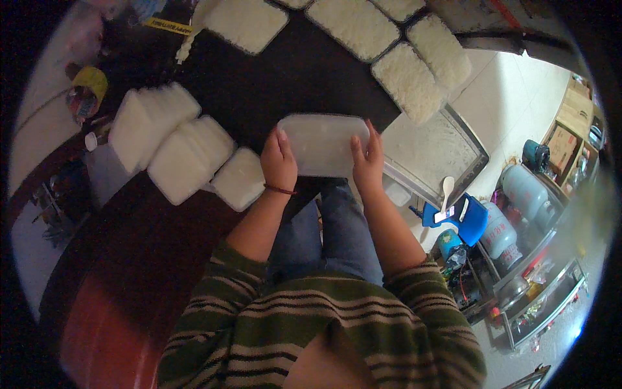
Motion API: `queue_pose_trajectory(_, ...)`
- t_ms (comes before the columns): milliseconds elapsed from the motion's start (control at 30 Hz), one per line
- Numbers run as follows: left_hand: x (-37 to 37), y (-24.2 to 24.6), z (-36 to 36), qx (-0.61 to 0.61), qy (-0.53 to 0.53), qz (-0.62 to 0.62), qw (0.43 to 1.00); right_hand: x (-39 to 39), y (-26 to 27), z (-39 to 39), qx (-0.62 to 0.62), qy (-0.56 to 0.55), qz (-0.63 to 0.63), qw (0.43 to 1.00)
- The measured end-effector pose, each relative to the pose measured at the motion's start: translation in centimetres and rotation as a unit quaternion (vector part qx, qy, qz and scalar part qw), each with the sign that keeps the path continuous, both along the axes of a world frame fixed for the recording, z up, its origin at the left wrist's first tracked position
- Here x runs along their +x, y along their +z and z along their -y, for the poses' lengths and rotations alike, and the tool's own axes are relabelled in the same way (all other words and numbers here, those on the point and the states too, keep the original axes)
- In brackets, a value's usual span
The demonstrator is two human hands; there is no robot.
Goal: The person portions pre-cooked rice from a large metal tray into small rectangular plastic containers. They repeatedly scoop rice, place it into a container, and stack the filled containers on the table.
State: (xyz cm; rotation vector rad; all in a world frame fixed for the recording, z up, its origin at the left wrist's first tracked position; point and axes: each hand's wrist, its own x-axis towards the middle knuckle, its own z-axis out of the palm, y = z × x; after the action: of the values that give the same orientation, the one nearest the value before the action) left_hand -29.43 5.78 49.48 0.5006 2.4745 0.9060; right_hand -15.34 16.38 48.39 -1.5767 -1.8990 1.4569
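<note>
Between my two hands is a translucent plastic container or lid (323, 146), held level over the table's near edge. My left hand (280, 158) grips its left end, thumb on top. Its right end is in my right hand (367, 158), thumb also on top. Whether it is a container or a lid I cannot tell. Stacks of similar whitish plastic pieces (180, 163) lie to the left on the dark table (311, 78). Trays filled with white, rice-like food (354, 26) stand along the far side, more of them (408, 82) at the right.
A large metal tray (432, 146) sits to the right, with a pale spoon (447, 189) at its near corner. Beyond are a blue stool (474, 221) bearing a phone (444, 214), and gas cylinders (498, 228). A yellow tape roll (92, 82) is at far left.
</note>
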Motion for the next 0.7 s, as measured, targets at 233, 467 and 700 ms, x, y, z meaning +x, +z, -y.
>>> queue_pose_trajectory(233, -0.4, 0.2, -0.8, 0.000, -0.012, 0.002, 1.000, 0.1, -0.7, 0.0, -0.077, -0.051, -0.043, 0.995)
queue_pose_trajectory(467, -0.6, -0.7, -0.8, 0.010, -0.009, 0.040, 0.999, 0.1, -2.1, 0.5, -0.054, -0.062, -0.063, 0.995)
queue_pose_trajectory(700, -0.3, -2.7, -0.3, -0.023, -0.029, -0.037, 0.999, -0.2, -1.8, 0.1, 0.018, -0.018, -0.039, 0.999)
